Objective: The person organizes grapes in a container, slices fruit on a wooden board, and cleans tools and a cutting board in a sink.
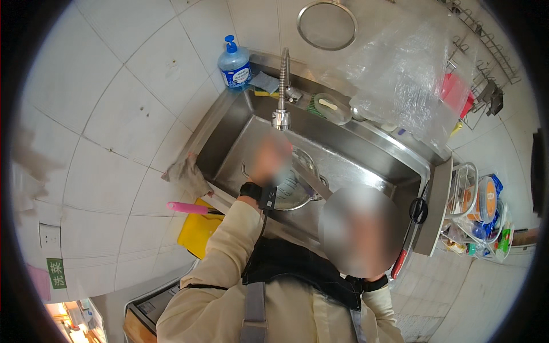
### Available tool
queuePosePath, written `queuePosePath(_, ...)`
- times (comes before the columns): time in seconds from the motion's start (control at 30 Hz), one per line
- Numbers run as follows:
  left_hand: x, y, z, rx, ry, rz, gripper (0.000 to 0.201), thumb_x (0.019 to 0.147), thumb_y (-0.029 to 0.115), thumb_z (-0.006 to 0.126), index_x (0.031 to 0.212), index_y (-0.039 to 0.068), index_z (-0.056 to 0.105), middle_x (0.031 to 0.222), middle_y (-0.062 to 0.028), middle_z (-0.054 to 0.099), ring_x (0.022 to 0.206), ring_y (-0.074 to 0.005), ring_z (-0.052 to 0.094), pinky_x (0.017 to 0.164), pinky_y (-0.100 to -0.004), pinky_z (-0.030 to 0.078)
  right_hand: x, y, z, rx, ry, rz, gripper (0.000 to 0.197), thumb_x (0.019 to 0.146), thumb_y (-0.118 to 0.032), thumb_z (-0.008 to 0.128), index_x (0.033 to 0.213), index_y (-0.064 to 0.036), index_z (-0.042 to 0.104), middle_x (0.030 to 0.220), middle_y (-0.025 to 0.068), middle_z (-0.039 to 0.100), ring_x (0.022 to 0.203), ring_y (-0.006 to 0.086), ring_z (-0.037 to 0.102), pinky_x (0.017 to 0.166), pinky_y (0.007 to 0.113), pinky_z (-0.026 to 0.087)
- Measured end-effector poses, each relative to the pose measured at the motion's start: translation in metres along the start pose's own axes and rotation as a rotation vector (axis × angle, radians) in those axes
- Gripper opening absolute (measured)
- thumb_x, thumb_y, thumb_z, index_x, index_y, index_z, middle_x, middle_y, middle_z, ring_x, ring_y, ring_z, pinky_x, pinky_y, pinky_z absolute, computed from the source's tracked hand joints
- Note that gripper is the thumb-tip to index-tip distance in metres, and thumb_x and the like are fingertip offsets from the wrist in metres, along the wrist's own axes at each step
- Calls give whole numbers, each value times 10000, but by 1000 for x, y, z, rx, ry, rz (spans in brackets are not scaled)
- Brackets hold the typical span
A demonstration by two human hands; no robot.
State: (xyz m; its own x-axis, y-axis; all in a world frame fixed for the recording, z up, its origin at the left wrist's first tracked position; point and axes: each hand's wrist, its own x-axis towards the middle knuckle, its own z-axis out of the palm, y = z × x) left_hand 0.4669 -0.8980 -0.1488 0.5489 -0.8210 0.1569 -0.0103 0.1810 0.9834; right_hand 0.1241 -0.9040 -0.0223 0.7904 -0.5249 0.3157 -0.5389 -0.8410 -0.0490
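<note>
My left hand (269, 157) is over the left part of a stainless steel sink (237, 151), below the faucet (281, 118). Under and beside it, a round metal pot with side handles (298, 201) stands in the sink; what lies inside is hard to make out. My right hand (366, 240) is at the sink's near right side. Between both hands runs a flat grey metal strip (313, 182), like a blade, its right end lost in the blur near my right hand. Blurring covers both hands, so their fingers do not show.
A blue soap pump bottle (234, 71) stands at the back left corner. A grey cloth (190, 174) hangs over the left edge, above a yellow object (199, 231) and a pink handle (186, 207). Plastic bags (394, 74) hang behind; a loaded wire rack (466, 188) is right.
</note>
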Motion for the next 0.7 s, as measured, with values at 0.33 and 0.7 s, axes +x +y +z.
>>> queuePosePath(0.33,-17,16,23,-654,18,-356,291,874,128,482,1103,-49,447,1105,-165,523,975,-237,542,794,-311,452,-25,-4,-18,632,-46,292,475,832,-202,535,1252,-38,386,1213,127,455,1126,248,441,950,350,352)
queuePosePath(0.7,-54,38,60,-553,-230,-564,242,839,93,537,1077,45,528,1049,-50,567,953,-107,534,718,-204,439,37,-2,34,116,31,38,419,715,-270,628,1100,-131,539,708,62,508,614,245,515,567,372,379)
